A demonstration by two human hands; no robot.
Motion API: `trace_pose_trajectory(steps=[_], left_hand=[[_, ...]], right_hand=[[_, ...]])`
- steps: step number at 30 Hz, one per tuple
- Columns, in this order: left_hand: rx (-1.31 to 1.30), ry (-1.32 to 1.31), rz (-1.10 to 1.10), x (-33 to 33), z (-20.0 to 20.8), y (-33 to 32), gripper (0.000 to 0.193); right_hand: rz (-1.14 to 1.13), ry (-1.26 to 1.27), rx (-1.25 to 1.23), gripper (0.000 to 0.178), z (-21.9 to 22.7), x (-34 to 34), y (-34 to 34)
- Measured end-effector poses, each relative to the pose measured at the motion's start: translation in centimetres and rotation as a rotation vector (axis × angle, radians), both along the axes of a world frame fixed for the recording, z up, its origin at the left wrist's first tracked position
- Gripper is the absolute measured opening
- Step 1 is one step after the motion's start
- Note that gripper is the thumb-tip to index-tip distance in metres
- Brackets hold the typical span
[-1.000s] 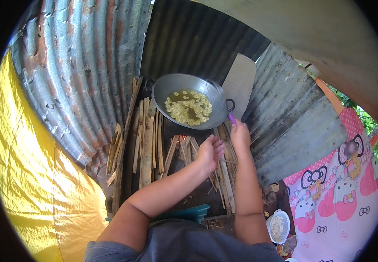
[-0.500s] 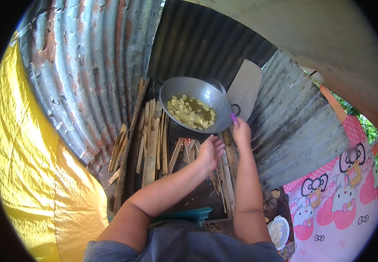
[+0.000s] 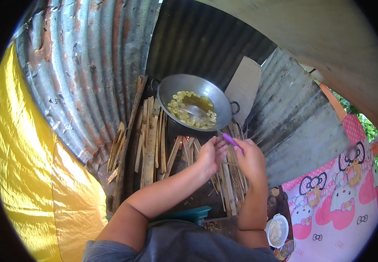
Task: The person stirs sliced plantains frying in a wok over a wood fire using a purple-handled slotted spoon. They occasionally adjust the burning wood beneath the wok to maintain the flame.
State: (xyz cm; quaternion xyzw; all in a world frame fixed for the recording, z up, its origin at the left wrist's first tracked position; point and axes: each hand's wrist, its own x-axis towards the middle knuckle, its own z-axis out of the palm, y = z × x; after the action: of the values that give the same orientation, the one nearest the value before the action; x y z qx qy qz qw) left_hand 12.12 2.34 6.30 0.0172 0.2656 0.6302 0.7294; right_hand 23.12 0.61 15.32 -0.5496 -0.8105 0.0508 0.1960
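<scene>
A wide metal wok (image 3: pixel 217 91) with loop handles holds thin, pale yellow round slices (image 3: pixel 176 107) in yellowish liquid that looks like oil. My right hand (image 3: pixel 252 161) grips the purple handle of a strainer (image 3: pixel 230 139), just off the wok's near right rim. Its round mesh head dips into the liquid among the slices, partly hard to make out. Near the wok's front edge my left hand (image 3: pixel 211 155) holds nothing; its palm is turned up and the fingers are loosely curled, apart from the wok.
Long split firewood (image 3: pixel 152 148) lies under and in front of the wok, with glowing embers beneath. Corrugated metal sheets (image 3: pixel 84 65) stand close on several sides. A cardboard piece (image 3: pixel 245 85) leans behind. At lower right sits a white bowl (image 3: pixel 285 225) with pale contents.
My right hand has come nearer to me and lower, and the strainer head has gone from the wok's far right side down into the middle of the liquid. My left hand has barely moved.
</scene>
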Motion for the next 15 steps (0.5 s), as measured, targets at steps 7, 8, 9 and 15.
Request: trace_pose_trajectory(steps=[7, 8, 9, 15], left_hand=[[-0.042, -0.002, -0.035, 1.3, -0.2, -1.2, 0.032], [-0.084, -0.012, -0.039, 1.1, -0.2, -1.2, 0.031], [-0.074, 0.001, -0.020, 1.0, -0.2, -1.3, 0.031], [0.027, 0.002, -0.031, 1.1, 0.3, -1.3, 0.035]], right_hand=[[0.019, 0.059, 0.110, 0.025, -1.9, -1.5, 1.3], [0.024, 0.086, 0.138, 0.025, -2.1, -0.8, 1.0], [0.019, 0.058, 0.109, 0.025, -2.2, -0.5, 1.0], [-0.002, 0.002, 0.116, 0.026, -2.3, -0.9, 1.2]])
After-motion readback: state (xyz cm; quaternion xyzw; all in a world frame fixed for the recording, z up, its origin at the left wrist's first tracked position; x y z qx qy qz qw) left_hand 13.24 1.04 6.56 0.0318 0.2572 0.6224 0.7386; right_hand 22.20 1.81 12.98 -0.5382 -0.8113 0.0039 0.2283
